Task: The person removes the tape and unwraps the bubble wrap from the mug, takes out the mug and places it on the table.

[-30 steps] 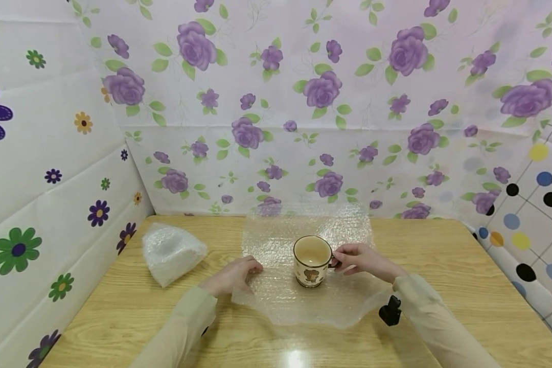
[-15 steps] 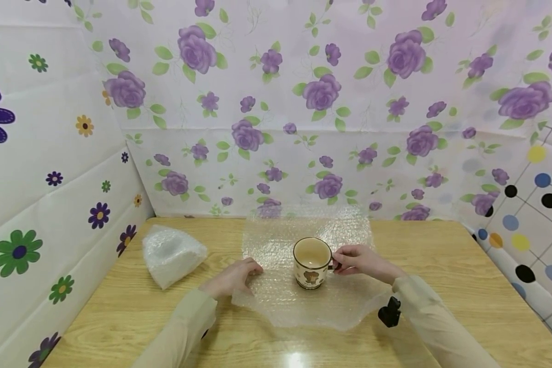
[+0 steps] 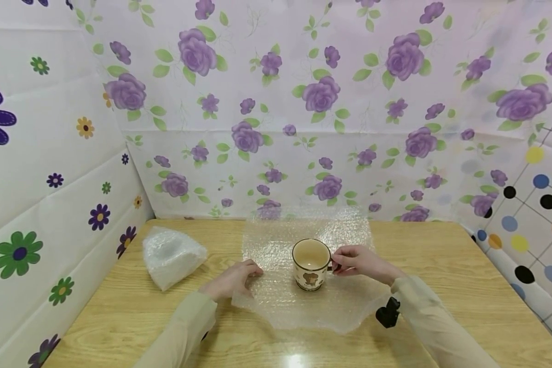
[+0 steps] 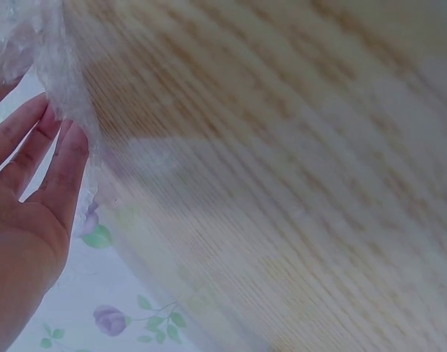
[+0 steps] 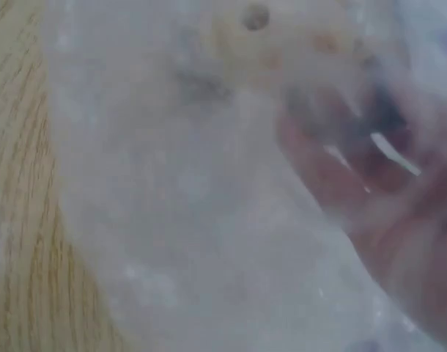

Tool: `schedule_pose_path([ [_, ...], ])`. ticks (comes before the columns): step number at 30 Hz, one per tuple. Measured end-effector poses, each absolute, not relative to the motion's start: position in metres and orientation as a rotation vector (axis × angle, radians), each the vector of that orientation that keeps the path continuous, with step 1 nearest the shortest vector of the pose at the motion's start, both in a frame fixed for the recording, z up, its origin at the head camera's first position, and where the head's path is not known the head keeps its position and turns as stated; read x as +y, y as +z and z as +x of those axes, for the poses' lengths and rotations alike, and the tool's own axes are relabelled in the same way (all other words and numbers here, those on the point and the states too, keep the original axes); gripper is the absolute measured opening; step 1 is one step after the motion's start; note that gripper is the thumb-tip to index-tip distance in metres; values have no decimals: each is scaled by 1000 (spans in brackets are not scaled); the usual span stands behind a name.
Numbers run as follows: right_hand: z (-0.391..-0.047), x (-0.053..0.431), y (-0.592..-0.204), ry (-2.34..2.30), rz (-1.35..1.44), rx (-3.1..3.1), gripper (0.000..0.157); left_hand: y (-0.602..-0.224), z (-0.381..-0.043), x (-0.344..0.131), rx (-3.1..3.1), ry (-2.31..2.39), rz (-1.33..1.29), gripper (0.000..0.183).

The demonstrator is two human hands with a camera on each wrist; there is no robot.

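Observation:
A cream mug (image 3: 310, 271) with a dark rim and a brown bear picture stands upright on a sheet of clear bubble wrap (image 3: 276, 301) in the head view. My right hand (image 3: 361, 261) pinches its handle from the right side. In the right wrist view, hazy bubble wrap (image 5: 187, 242) lies in front of the camera, and the right hand (image 5: 385, 198) at the mug shows through it. My left hand (image 3: 232, 280) rests at the left edge of the wrap. Its fingers (image 4: 66, 172), fairly straight, touch that edge in the left wrist view.
A bubble-wrapped bundle (image 3: 171, 255), its contents unclear, sits at the left of the wooden table (image 3: 446, 260). The back edge of the wrap reaches the flowered cloth (image 3: 276, 117) behind. A small black object (image 3: 388, 313) shows beneath the right sleeve.
The head view has tilted up slightly, so everything sits a little lower in it. Both hands and the mug keep almost the same places on the wrap.

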State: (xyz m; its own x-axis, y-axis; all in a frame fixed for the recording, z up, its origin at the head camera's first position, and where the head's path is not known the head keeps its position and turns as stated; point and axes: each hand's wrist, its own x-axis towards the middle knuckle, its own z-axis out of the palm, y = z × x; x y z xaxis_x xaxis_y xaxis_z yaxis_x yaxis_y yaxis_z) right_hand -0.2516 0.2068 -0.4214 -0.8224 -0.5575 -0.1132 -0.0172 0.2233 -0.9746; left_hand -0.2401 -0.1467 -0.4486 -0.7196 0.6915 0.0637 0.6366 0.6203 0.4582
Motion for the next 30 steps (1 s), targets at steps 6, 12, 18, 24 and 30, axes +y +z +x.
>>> schedule_pose_path([
  [6,-250,210,-415,-1592,-562,2118,27,-448,-239,-147,2713,702,1113,52],
  [12,-250,217,-412,-1602,-563,2092,27,-445,-239,-146,2707,702,1119,52],
  [18,-249,227,-406,-1593,-601,2103,27,-447,-240,-146,2709,698,1127,53],
  [24,-249,240,-399,-1606,-607,2127,25,-449,-241,-146,2715,689,1124,54],
  [30,-249,259,-394,-1649,-593,2110,25,-449,-241,-146,2718,680,1125,56],
])
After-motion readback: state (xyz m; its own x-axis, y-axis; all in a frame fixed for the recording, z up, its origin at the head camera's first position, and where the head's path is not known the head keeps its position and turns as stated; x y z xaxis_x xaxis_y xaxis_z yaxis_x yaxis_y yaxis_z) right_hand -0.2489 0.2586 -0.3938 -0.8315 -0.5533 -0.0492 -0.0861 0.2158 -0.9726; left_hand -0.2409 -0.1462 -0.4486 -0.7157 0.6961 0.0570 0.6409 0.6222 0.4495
